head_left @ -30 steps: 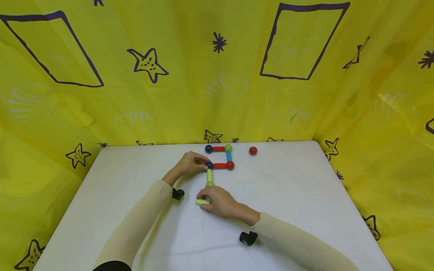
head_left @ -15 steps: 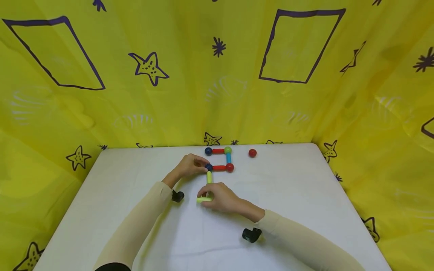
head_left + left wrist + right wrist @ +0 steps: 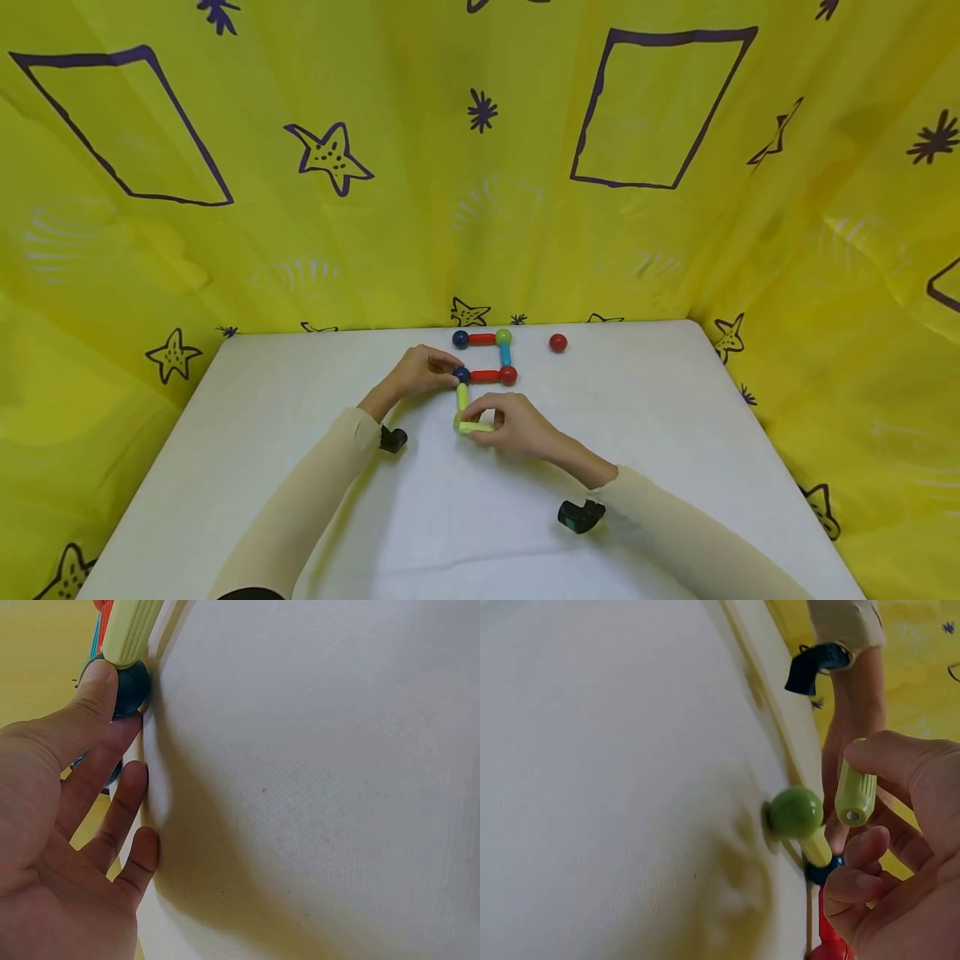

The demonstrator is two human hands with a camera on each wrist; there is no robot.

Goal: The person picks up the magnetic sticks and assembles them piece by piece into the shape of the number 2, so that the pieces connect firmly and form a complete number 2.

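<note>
My left hand [image 3: 422, 372] pinches a dark blue ball [image 3: 132, 686] between thumb and fingertips, its other fingers loosely bent in the left wrist view. From that ball a light green magnetic rod [image 3: 462, 397] runs toward me to a green ball [image 3: 796, 812] on the table. My right hand [image 3: 521, 427] pinches a second light green rod [image 3: 856, 787] between thumb and finger, with a metal tip showing at one end. In the head view this rod lies crosswise right beside the green ball; the right wrist view shows a gap between them.
Beyond the hands, a red rod [image 3: 485, 377], red ball [image 3: 507, 375], blue rod [image 3: 506, 355], another green ball [image 3: 503, 337], another red rod [image 3: 482, 339] and another dark blue ball [image 3: 461, 339] form an open square. A loose red ball [image 3: 558, 342] lies right. Yellow cloth [image 3: 405, 242] hangs behind.
My right hand has moved right and slightly away from me, bringing its rod from left of the green ball to its right side. The left hand keeps its hold on the dark blue ball.
</note>
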